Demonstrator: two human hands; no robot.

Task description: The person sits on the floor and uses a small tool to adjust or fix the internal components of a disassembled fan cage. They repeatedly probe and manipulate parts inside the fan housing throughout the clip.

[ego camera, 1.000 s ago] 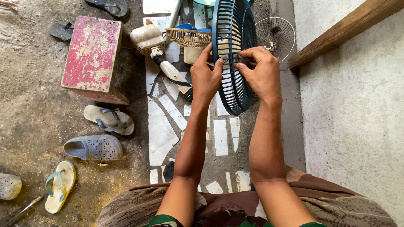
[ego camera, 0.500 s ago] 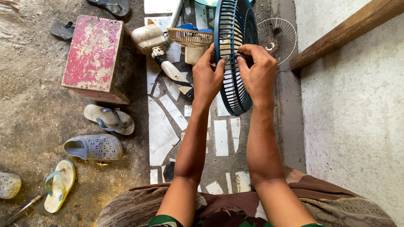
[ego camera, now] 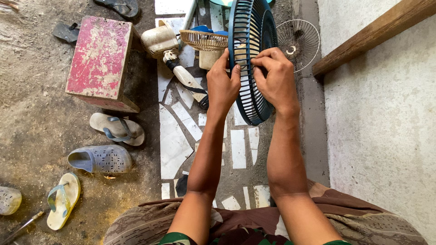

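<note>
Dark blue round plastic fan grille (ego camera: 250, 59) is standing on edge over the tiled strip of floor, far from the person's lap and just right of the scene's middle, with both hands gripping it. The left hand (ego camera: 222, 84) is clasping the near-left side of the rim, thumb pressed on the ribs and fingers wrapped behind. The right hand (ego camera: 274, 77) is curling over the right face, its fingertips (ego camera: 258, 60) pinching at a rib or a small clip near the rim; which of the two is too small to tell.

Doing this step well probably means keeping the left hand firm as the anchor so the grille is not twisting, while the right fingers are working with small, even pressure instead of prying hard, since thin plastic ribs are likely to snap.

A thin silver wire grille (ego camera: 297, 43) is leaning at the far right by the wall, and a beige woven-look plastic ring (ego camera: 203, 40) is lying just left of the blue grille. A cream fan motor housing (ego camera: 159, 40) is resting further left, beside a worn red and white block (ego camera: 100, 59).
</note>
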